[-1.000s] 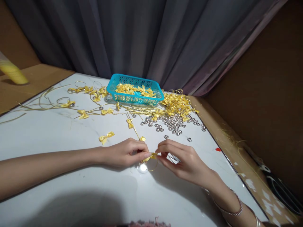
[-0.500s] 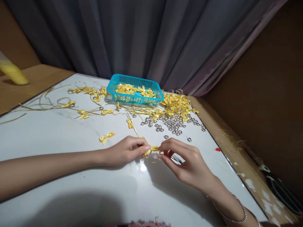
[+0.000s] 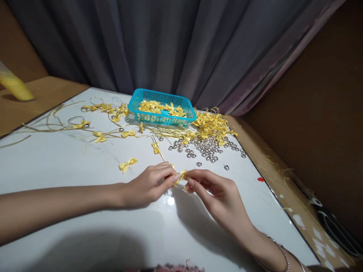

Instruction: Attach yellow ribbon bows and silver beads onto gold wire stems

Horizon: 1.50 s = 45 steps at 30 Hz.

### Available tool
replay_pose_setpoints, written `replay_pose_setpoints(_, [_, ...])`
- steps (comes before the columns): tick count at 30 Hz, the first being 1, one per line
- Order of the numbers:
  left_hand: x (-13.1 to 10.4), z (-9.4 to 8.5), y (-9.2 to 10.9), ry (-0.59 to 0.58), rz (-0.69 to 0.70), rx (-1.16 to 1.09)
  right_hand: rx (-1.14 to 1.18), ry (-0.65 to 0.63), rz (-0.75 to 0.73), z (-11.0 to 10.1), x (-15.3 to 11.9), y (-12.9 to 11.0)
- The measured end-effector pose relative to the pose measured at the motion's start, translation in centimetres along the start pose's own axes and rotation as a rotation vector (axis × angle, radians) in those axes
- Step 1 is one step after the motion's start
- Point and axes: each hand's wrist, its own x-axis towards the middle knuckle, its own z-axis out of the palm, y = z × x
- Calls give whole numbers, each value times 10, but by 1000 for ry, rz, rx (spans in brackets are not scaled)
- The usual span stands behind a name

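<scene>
Between my two hands, just above the white table (image 3: 93,226), is a small yellow ribbon bow (image 3: 180,178). My left hand (image 3: 154,183) pinches its left side between thumb and fingers. The fingertips of my right hand (image 3: 214,190) are closed on its right side. My fingers cover much of the bow, so its centre is partly hidden. A loose yellow bow (image 3: 128,164) lies to the left beyond my left hand, and another bow (image 3: 155,148) with a gold tie lies farther back.
A blue plastic basket (image 3: 162,120) holding yellow bows stands at the back. Right of it are a heap of bows on gold ties (image 3: 211,124) and scattered silver beads (image 3: 208,149). Gold cords (image 3: 39,130) spread leftward. A yellow spool (image 3: 17,88) lies at far left.
My right fingertips have moved left and slightly up, closer to my left fingers, and now pinch the bow's right side. My left hand has barely shifted.
</scene>
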Motion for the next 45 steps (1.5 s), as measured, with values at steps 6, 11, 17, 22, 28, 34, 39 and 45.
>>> replay_pose_setpoints(6, [1, 0, 2, 49, -32, -21, 438, -24, 230, 1, 0, -5])
replay_pose_setpoints(11, [0, 1, 3, 100, -34, -14, 494, -103, 356, 0, 2, -8])
replay_pose_setpoints(17, [0, 2, 2, 117, 37, 15, 434, -194, 458, 5, 6, -9])
replay_pose_setpoints(22, [-1, 3, 0, 122, 29, 42, 342, -231, 486, 7, 6, -11])
replay_pose_setpoints(28, [-1, 1, 2, 120, 8, 24, 320, -244, 454, 5, 6, -7])
replay_pose_setpoints(34, [2, 0, 1, 179, -157, -35, 204, -298, 354, -9, 7, -2])
replay_pose_setpoints(39, [5, -1, -4, 259, -228, -70, -28, -305, 294, -26, 10, -5])
replay_pose_setpoints(45, [7, -4, -12, 321, -332, -142, -237, -47, 110, -42, 9, -11])
